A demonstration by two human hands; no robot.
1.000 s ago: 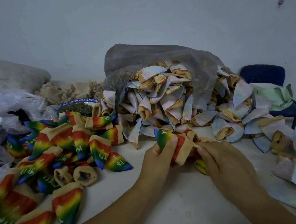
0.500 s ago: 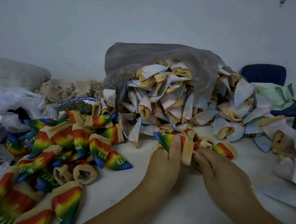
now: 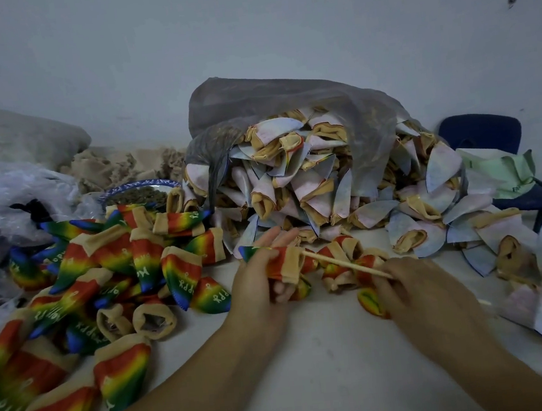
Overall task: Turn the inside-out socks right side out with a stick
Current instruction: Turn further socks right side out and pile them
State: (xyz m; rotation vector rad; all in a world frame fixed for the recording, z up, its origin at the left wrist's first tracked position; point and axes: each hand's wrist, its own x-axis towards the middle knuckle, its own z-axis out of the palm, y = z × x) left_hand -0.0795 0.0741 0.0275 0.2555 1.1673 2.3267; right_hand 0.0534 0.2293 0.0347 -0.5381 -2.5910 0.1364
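My left hand (image 3: 259, 282) grips a small rainbow sock (image 3: 285, 262) with a tan cuff, its colours showing outward. A thin wooden stick (image 3: 344, 262) pokes into the cuff opening and slants down to the right, where my right hand (image 3: 418, 285) pinches its other end. A few more rainbow socks (image 3: 345, 261) lie just behind the stick. A big heap of pale inside-out socks (image 3: 301, 188) spills from a grey plastic bag (image 3: 272, 104) behind my hands. Finished rainbow socks (image 3: 109, 272) lie piled on the left.
The white table (image 3: 312, 361) carries everything. A blue-rimmed bowl (image 3: 139, 189) stands behind the rainbow pile, with clear plastic bags (image 3: 8, 199) at far left. More pale socks (image 3: 540, 297) spread along the right. A blue chair (image 3: 490, 138) with green cloth stands beyond.
The stick has come into sight, drawn out of the rainbow sock toward the right by my right hand. My left hand keeps hold of the sock.
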